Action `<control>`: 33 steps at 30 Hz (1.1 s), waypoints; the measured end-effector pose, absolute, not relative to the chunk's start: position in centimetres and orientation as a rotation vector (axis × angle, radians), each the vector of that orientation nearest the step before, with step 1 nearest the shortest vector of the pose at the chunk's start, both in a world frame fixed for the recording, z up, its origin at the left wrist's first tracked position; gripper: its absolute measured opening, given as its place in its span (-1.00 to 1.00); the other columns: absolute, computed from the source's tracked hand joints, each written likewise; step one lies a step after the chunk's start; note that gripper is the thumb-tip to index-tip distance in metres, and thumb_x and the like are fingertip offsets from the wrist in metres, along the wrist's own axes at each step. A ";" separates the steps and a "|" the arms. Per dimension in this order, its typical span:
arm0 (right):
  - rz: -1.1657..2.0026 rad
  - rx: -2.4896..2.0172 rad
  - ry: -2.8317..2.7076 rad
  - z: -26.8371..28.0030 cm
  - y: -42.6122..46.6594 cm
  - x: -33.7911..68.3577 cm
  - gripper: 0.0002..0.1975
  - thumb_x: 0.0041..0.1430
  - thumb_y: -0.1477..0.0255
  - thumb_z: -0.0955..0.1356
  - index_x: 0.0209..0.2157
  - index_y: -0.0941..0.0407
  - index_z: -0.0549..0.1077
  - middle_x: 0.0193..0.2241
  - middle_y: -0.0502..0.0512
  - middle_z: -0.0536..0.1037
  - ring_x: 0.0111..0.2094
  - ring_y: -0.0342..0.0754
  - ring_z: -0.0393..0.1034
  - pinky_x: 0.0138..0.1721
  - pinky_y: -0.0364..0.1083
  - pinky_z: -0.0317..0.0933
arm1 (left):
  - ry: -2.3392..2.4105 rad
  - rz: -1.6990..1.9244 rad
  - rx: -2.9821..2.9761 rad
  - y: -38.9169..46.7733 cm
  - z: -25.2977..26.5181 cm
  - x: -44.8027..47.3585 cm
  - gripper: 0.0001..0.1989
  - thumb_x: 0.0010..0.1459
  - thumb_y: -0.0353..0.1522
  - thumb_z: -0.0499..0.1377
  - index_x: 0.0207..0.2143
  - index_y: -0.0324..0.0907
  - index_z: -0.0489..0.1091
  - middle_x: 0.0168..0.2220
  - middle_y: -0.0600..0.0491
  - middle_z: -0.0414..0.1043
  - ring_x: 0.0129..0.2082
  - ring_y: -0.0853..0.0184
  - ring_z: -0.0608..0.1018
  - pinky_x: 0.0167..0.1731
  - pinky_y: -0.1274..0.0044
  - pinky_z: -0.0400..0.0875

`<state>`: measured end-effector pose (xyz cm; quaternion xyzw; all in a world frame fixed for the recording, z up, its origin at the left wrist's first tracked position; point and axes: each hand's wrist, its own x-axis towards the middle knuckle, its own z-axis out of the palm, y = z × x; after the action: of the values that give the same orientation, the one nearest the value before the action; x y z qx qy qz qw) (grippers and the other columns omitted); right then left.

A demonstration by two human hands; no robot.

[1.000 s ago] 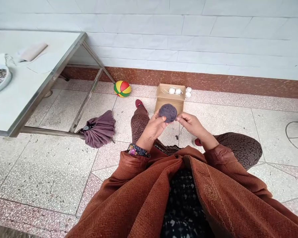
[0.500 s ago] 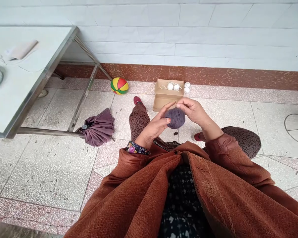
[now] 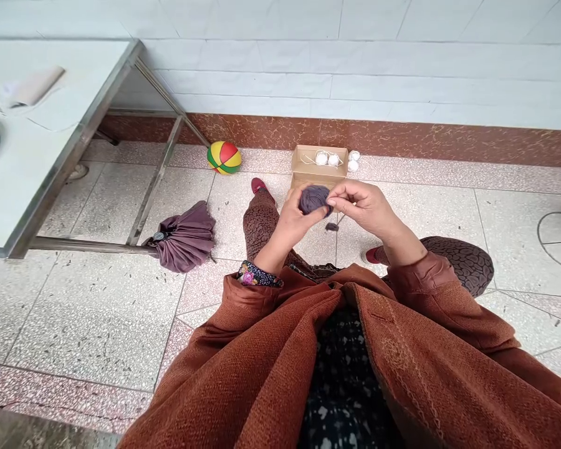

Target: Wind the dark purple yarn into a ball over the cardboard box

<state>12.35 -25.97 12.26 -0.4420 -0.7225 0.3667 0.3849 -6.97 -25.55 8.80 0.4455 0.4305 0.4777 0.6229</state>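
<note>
You stand over a speckled floor [image 3: 425,212] of pale slabs and pinkish bands, scattered with small dark bits. Ahead rises a white wall [image 3: 243,59] with a reddish-brown strip [image 3: 257,130] along its foot. To your left is a pale, metal-edged tabletop [image 3: 32,149]; a folded purple umbrella [image 3: 189,240] leans by its lower bar, and a red, yellow and green ball [image 3: 224,158] sits near the wall. An open cardboard box [image 3: 299,163] lies in front of you, two white yarn balls [image 3: 321,158] in its far half and two more just beside it.

The ball of yarn [image 3: 313,198] is dusky purple, round, its wound strands showing. It is in your hands, above the box's near side. Your left hand [image 3: 295,217] has its grip wrapped around it; your right hand [image 3: 362,204] pinches yarn at its right edge between thumb and forefinger.
</note>
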 end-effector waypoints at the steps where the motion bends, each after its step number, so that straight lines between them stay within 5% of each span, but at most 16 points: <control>1: 0.926 -1.134 -1.825 12.1 -25.8 12.5 -0.71 0.33 0.13 0.40 -0.30 0.06 0.54 -0.46 -0.02 0.45 -0.43 -0.11 0.22 -0.34 -0.08 0.11 | 0.986 1.071 1.097 -25.7 8.9 -7.0 -0.33 -0.15 -0.35 0.54 0.06 -0.09 0.47 0.17 -0.07 0.42 0.32 -0.02 0.32 0.25 0.25 0.31; 4: 0.914 -1.157 -1.781 11.2 -25.1 12.8 -0.70 0.32 0.12 0.40 -0.33 0.06 0.51 -0.45 -0.01 0.45 -0.41 -0.10 0.23 -0.31 -0.07 0.14 | 0.858 0.967 1.137 -26.4 9.5 -7.1 -0.24 -0.15 -0.34 0.54 0.15 -0.05 0.44 0.13 -0.06 0.45 0.29 -0.08 0.36 0.22 0.21 0.34; 9: 0.935 -1.177 -1.733 9.3 -25.0 13.0 -0.66 0.40 0.11 0.32 -0.34 0.06 0.44 -0.44 -0.02 0.41 -0.39 -0.09 0.25 -0.29 -0.07 0.15 | 0.627 0.881 0.828 -27.1 10.0 -7.1 -0.27 0.00 -0.11 0.43 0.23 -0.01 0.39 0.00 -0.05 0.51 -0.01 0.07 0.57 -0.11 0.32 0.52; 21: 1.095 -1.168 -1.840 9.1 -26.7 13.0 -0.66 0.38 0.09 0.34 -0.29 0.06 0.52 -0.50 -0.05 0.41 -0.47 -0.13 0.22 -0.38 -0.10 0.11 | 0.810 1.148 0.729 -25.8 7.5 -6.6 -0.46 0.03 -0.07 0.43 0.03 -0.01 0.43 -0.10 0.03 0.54 -0.27 0.33 0.54 -0.34 0.50 0.39; 26: 1.095 -1.164 -1.819 9.3 -26.6 12.8 -0.65 0.32 0.08 0.39 -0.33 0.08 0.54 -0.51 -0.05 0.41 -0.49 -0.15 0.20 -0.42 -0.10 0.09 | 1.009 1.152 0.901 -26.0 7.0 -6.9 -0.46 -0.02 -0.15 0.49 0.00 -0.03 0.46 -0.08 0.03 0.55 -0.26 0.34 0.51 -0.33 0.52 0.37; 33: 1.157 -1.151 -1.792 9.4 -26.4 12.7 -0.66 0.31 0.08 0.40 -0.31 0.07 0.56 -0.54 -0.07 0.37 -0.52 -0.17 0.19 -0.48 -0.12 0.09 | 1.020 1.141 0.984 -26.6 8.1 -6.8 -0.48 0.00 -0.26 0.47 0.03 -0.05 0.47 -0.02 -0.01 0.54 -0.07 0.24 0.54 -0.07 0.42 0.41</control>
<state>12.67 -26.35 9.43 -0.4447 -0.6923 0.4470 0.3510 -6.76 -26.56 8.13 0.4267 0.4424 0.4952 0.6140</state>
